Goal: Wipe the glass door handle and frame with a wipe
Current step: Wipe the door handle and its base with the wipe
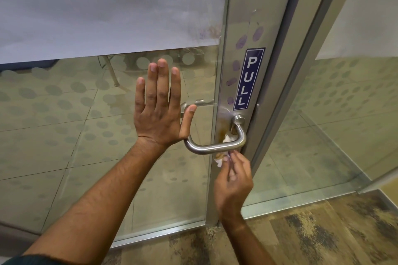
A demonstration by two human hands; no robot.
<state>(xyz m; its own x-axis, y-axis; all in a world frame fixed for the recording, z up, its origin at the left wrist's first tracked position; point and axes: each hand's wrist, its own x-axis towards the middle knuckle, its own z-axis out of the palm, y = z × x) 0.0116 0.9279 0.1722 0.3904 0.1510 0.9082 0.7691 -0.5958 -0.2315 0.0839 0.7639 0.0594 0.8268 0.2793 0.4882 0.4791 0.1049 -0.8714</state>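
Here the crumpled white wipe (221,158) sits just under the curved brushed-steel door handle (215,146), against the silver metal door frame (234,71), pinched in the fingertips of the right hand (233,180). A brownish smear (223,130) marks the frame behind the handle, and purple fingerprint smudges (237,64) run beside the blue PULL sticker (248,79). The left hand (160,109) lies flat with straight fingers on the dotted glass door pane (86,125), holding nothing.

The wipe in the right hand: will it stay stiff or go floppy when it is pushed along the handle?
Probably floppy: the wipe looks crumpled and bunched in the right hand. It likely folds around the round handle rather than sliding flat. It seems light and thin, so it may tear.
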